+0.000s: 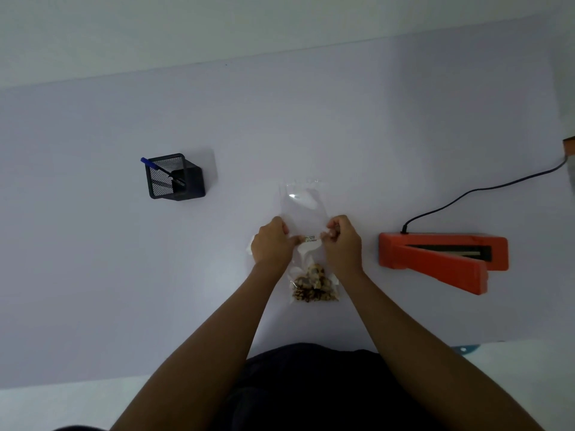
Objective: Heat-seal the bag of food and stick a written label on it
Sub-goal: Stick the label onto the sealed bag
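Note:
A clear plastic bag [303,203] lies flat on the white table [93,275], its food [314,286], brown and beige pieces, bunched at the near end. Across the bag's middle sits a small white label [310,238] with dark writing. My left hand [271,242] pinches the label's left end against the bag. My right hand [342,241] pinches its right end with thumb and fingers. An orange heat sealer [435,259] stands to the right of the bag, its arm raised open.
A black mesh pen holder [175,177] with a blue pen [155,165] stands at the far left. The sealer's black cable [485,189] runs off to the right table edge. Near me, the table's front edge meets my dark clothing.

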Available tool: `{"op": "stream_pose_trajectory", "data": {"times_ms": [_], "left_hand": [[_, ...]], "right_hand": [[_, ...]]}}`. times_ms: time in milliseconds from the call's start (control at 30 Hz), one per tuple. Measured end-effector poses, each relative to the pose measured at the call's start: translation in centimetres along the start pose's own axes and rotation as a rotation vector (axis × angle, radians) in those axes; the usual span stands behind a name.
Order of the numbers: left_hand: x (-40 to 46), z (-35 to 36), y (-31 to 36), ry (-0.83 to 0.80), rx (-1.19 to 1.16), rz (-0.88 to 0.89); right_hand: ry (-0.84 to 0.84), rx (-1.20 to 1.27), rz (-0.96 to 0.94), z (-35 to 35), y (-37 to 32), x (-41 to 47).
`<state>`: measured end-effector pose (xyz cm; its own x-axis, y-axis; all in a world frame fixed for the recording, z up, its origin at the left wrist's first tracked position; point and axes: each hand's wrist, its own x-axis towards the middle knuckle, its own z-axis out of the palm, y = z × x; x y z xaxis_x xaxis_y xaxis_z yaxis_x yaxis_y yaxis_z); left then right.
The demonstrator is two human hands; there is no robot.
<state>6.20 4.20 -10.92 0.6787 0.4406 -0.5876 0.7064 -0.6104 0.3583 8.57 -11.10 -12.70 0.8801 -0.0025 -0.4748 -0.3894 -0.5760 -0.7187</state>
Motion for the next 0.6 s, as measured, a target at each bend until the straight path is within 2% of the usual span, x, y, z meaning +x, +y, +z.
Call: {"op": "stream_pose_trajectory", "data": {"times_ms": [233, 433, 600], "left_hand": [[0.07, -0.03, -0.10, -0.007, -0.004, 0.010], [-0.16, -0.01, -0.77, -0.028, -0.069, 0.069], [-0.47, 0.58, -0.81, 0.027, -0.033, 0.122]], "right_hand": [[0.015, -0.174, -0.031, 0.91, -0.74, -0.32], [0.018, -0.178, -0.015, 0.79, -0.75, -0.14], [0.016, -0.177, -0.015, 0.79, -0.69, 0.10]]}}
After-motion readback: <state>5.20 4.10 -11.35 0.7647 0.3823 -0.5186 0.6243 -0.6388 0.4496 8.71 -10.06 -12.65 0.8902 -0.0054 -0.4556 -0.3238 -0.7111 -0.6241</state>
